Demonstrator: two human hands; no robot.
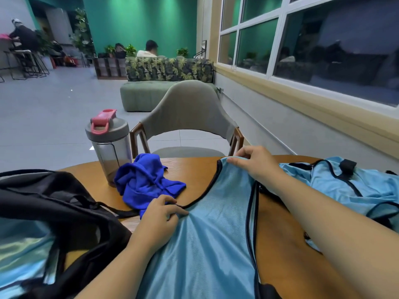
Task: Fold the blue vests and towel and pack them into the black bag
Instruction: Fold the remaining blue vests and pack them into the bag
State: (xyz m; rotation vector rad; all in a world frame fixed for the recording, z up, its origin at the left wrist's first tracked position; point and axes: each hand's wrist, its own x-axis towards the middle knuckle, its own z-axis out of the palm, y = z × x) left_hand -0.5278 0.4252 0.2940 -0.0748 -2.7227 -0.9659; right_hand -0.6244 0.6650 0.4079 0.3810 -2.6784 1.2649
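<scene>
A light blue mesh vest (211, 234) with black trim lies spread on the round wooden table (194, 169) in front of me. My left hand (160, 216) pinches its black-edged neckline on the left side. My right hand (257, 162) grips the vest's far shoulder strap near the table's back edge. A second light blue vest (349, 186) lies crumpled at the right. A dark blue towel (146, 182) sits bunched up behind my left hand. The black bag (60, 208) lies open at the left, with light blue fabric showing under it.
A grey shaker bottle (110, 145) with a pink lid stands behind the towel. A grey chair (187, 117) is tucked at the table's far side. A wall with windows runs along the right. People sit far off in the room.
</scene>
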